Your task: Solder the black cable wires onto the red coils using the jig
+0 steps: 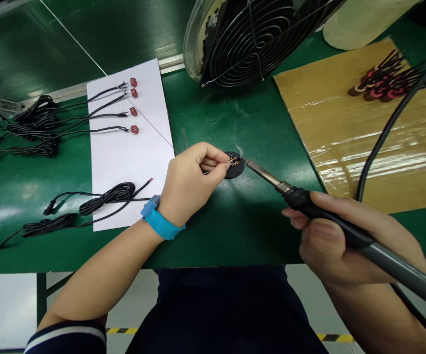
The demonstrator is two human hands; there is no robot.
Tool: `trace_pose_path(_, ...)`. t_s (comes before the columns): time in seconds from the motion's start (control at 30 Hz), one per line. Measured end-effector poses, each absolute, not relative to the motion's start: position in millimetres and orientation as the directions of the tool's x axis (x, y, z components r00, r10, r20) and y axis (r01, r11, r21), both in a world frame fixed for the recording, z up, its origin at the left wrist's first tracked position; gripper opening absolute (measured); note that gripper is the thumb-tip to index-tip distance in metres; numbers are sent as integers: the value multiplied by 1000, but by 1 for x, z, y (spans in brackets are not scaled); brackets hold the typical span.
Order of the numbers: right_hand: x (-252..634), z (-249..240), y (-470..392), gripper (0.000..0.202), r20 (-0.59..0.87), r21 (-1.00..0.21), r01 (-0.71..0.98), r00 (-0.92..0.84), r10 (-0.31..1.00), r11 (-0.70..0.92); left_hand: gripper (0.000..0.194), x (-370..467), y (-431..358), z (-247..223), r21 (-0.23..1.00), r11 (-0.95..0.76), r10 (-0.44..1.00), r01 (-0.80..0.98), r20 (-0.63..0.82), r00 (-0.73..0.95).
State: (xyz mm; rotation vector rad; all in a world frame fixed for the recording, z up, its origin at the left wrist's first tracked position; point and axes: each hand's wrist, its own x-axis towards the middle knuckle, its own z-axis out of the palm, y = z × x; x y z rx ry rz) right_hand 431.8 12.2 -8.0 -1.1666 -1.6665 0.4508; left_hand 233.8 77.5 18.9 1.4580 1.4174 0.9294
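Note:
My right hand (349, 236) is wrapped round a soldering iron (309, 204) whose tip touches or nearly touches a small wound coil (234, 161) on a round black disc (235, 170). A wisp of smoke rises by the tip. My left hand (194, 179), with a blue band on its wrist, has thumb and fingertips pinched together at the left edge of the coil. What the pinch holds is too small to make out. A thin wire (139, 110) runs down from the upper left to behind this hand.
Red coils (134, 111) joined to black cables (45, 123) lie on white paper (124, 157) at left; more bundled cables (107, 196) are below. A fan (257, 44) stands behind the disc. Cardboard (368, 147) at right bears a pile of coils (386, 86).

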Motion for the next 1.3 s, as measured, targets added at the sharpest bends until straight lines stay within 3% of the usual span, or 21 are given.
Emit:
trace_pose_path(0.4, 431, -12, 20, 47, 690, -600, 496, -76, 719, 628, 4, 233, 77, 18, 938, 37, 996, 345, -63, 65)
trace_pose_path(0.6, 420, -5, 33, 60, 605, -592, 537, -198, 771, 601, 2, 232, 71, 20, 909, -37, 996, 415, -1, 91)
trace_pose_path(0.67, 412, -2, 40, 56, 570, -594, 551, -226, 790, 586, 2, 231, 69, 20, 883, -98, 993, 459, 56, 104)
trace_pose_path(0.8, 396, 5, 52, 26, 519, -539, 653, -240, 821, 532, 3, 231, 67, 19, 807, -219, 976, 548, 188, 113)
trace_pose_path(0.97, 385, 9, 59, 14, 455, -609, 667, -151, 878, 430, 6, 230, 67, 15, 825, -234, 972, 515, 209, 107)
trace_pose_path(1.3, 381, 10, 63, 28, 341, -769, 543, -96, 935, 336, 7, 228, 70, 12, 860, -262, 965, 437, 231, 124)
